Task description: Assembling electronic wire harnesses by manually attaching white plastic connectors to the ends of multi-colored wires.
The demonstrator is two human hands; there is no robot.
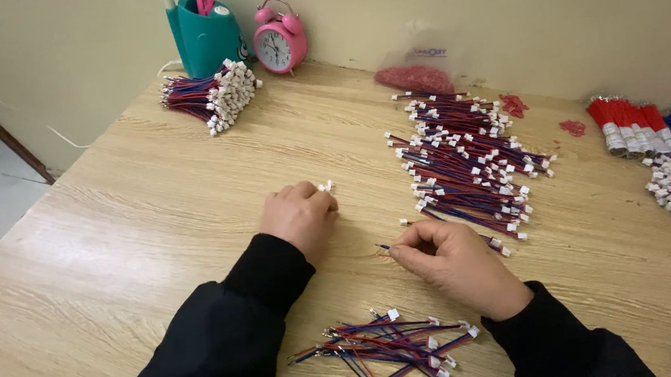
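Note:
My left hand (299,215) rests curled on the wooden table (132,226), fingers closed around small white plastic connectors (325,186) that poke out past the knuckles. My right hand (449,261) pinches a short red-and-blue wire (383,247) by its end, its bare tip pointing left toward the left hand. Beyond the right hand lies a wide spread of wires with white connectors (466,162). A small loose pile of the same wires (390,349) sits between my forearms, near the front edge.
A tied bundle of wires (214,96) lies at the back left beside a teal pen holder (205,34) and a pink alarm clock (280,40). A bag of red bits (415,79) leans at the wall. Red and blue wire bundles (653,130) lie far right.

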